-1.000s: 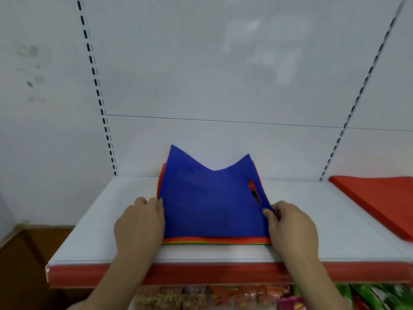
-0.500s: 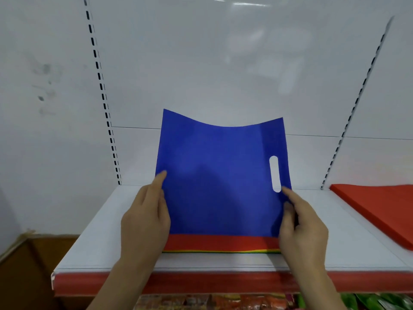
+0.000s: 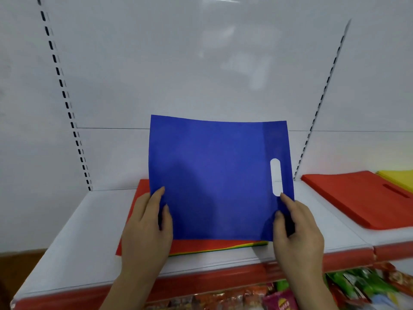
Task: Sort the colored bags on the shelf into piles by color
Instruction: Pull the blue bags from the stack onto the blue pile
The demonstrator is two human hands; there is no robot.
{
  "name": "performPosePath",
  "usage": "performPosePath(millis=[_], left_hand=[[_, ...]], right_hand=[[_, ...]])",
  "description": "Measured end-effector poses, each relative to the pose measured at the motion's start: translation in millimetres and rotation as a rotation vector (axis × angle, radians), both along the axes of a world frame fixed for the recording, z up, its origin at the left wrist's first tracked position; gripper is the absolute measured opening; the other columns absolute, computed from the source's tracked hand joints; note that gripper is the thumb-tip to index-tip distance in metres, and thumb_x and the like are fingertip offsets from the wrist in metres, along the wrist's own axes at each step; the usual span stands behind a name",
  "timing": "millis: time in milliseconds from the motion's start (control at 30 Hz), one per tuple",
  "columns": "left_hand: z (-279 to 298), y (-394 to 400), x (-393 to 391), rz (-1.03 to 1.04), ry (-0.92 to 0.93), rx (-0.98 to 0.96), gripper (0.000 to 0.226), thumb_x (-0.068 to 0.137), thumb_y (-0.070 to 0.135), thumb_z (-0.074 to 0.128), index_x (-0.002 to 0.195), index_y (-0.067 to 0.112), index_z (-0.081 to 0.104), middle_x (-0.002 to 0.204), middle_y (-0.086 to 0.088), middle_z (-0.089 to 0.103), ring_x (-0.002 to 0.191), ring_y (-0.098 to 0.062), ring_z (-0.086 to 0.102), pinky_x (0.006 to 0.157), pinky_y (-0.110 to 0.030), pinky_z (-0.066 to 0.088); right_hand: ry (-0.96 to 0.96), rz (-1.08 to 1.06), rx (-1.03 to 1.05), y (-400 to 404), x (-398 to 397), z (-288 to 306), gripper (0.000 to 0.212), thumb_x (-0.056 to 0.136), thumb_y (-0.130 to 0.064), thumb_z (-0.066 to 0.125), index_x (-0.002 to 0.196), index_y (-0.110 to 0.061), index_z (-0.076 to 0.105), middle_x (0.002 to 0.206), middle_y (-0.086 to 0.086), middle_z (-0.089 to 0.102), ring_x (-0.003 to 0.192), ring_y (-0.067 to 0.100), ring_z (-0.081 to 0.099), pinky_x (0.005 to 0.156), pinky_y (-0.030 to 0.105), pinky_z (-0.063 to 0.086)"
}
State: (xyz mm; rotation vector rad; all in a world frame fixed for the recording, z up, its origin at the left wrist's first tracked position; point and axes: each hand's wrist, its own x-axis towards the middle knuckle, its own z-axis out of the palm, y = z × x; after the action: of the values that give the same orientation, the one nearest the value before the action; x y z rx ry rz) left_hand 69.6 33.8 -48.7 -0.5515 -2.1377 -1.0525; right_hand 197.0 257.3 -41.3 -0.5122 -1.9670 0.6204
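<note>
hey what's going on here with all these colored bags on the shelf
A person is sorting flat bags by color. Both hands hold a blue bag up by its lower corners, the left hand on one side and the right hand just below the cut-out handle. Under it on the white shelf lies the mixed stack, red on top with yellow and green edges showing. Farther right sit a red pile and a yellow pile.
</note>
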Motion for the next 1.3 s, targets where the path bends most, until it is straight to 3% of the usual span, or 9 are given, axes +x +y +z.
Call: performPosePath(millis=[167, 300, 400, 533, 700, 800, 967, 1167, 1300], left_hand=[[-2.6, 36.8, 10.7, -0.123, -0.026, 0.013, 0.044, 0.089, 0.009, 0.063, 0.132, 0.012, 0.057, 0.125, -0.002, 0.056, 0.095, -0.01, 0.053, 0.076, -0.025, 0.044], [-1.2, 81.9, 35.5, -0.23, -0.042, 0.016, 0.044, 0.086, 0.005, 0.065, 0.13, 0.011, 0.059, 0.125, -0.004, 0.057, 0.094, -0.006, 0.05, 0.075, -0.026, 0.043], [0.1, 120.2, 60.8, -0.327, -0.024, -0.004, 0.044, 0.087, 0.004, 0.065, 0.13, 0.009, 0.059, 0.125, -0.004, 0.056, 0.091, 0.005, 0.041, 0.073, -0.025, 0.042], [3.9, 179.9, 99.1, -0.435, -0.014, -0.021, 0.042, 0.092, 0.011, 0.059, 0.134, 0.013, 0.055, 0.128, 0.002, 0.052, 0.099, -0.004, 0.047, 0.077, -0.026, 0.044], [9.5, 271.7, 166.3, -0.522, -0.015, -0.042, 0.039, 0.095, 0.015, 0.054, 0.134, 0.017, 0.055, 0.124, 0.005, 0.052, 0.095, -0.009, 0.053, 0.071, -0.027, 0.051], [9.1, 329.4, 211.6, -0.622, 0.055, -0.044, 0.038, 0.095, 0.018, 0.049, 0.132, 0.013, 0.057, 0.122, 0.001, 0.055, 0.096, -0.014, 0.057, 0.072, -0.03, 0.054], [1.4, 422.0, 285.3, -0.782, 0.059, -0.025, 0.04, 0.09, 0.005, 0.059, 0.13, 0.006, 0.059, 0.126, -0.003, 0.056, 0.105, -0.013, 0.056, 0.084, -0.024, 0.048], [-9.8, 527.0, 347.2, -0.928, 0.073, -0.064, 0.04, 0.089, 0.002, 0.059, 0.129, 0.004, 0.059, 0.125, -0.005, 0.055, 0.103, -0.006, 0.053, 0.084, -0.019, 0.045], [-16.6, 606.8, 377.7, -0.99, 0.022, -0.085, 0.041, 0.09, 0.006, 0.058, 0.132, 0.007, 0.057, 0.129, -0.006, 0.053, 0.096, -0.01, 0.055, 0.074, -0.022, 0.046]], right_hand=[[0.015, -0.116, -0.01, 19.5, 37.0, -1.2, 0.042, 0.091, -0.008, 0.059, 0.133, -0.014, 0.057, 0.118, -0.016, 0.05, 0.103, -0.006, 0.044, 0.082, 0.006, 0.032], [0.032, -0.216, -0.019, 47.0, 78.3, -4.7, 0.042, 0.092, -0.01, 0.059, 0.133, -0.016, 0.057, 0.123, -0.01, 0.054, 0.107, -0.002, 0.045, 0.089, 0.025, 0.042], [0.046, -0.315, -0.036, 72.3, 115.0, -7.2, 0.041, 0.092, -0.01, 0.059, 0.132, -0.017, 0.057, 0.124, -0.009, 0.054, 0.107, -0.008, 0.039, 0.09, 0.027, 0.041], [0.065, -0.412, -0.09, 111.8, 169.7, -7.2, 0.041, 0.093, -0.014, 0.057, 0.134, -0.019, 0.055, 0.127, -0.009, 0.053, 0.109, 0.003, 0.046, 0.093, 0.037, 0.05], [0.085, -0.502, -0.117, 173.0, 257.0, -2.8, 0.041, 0.093, -0.011, 0.058, 0.134, -0.017, 0.055, 0.13, -0.007, 0.052, 0.111, 0.003, 0.045, 0.094, 0.028, 0.045], [0.074, -0.591, -0.093, 217.2, 313.2, -5.3, 0.041, 0.092, -0.011, 0.059, 0.133, -0.017, 0.056, 0.128, -0.007, 0.054, 0.108, -0.001, 0.044, 0.087, 0.019, 0.041], [0.073, -0.721, -0.118, 282.7, 397.0, -13.1, 0.043, 0.092, -0.012, 0.059, 0.134, -0.021, 0.055, 0.124, -0.016, 0.051, 0.11, 0.0, 0.047, 0.091, 0.035, 0.051], [0.025, -0.84, -0.186, 355.2, 470.3, -27.4, 0.044, 0.093, -0.013, 0.058, 0.136, -0.02, 0.053, 0.132, -0.008, 0.051, 0.114, 0.0, 0.041, 0.079, 0.013, 0.037], [0.022, -0.894, -0.203, 410.5, 503.6, -35.3, 0.044, 0.094, -0.014, 0.058, 0.136, -0.021, 0.052, 0.134, -0.008, 0.05, 0.114, -0.001, 0.04, 0.081, 0.017, 0.041]])
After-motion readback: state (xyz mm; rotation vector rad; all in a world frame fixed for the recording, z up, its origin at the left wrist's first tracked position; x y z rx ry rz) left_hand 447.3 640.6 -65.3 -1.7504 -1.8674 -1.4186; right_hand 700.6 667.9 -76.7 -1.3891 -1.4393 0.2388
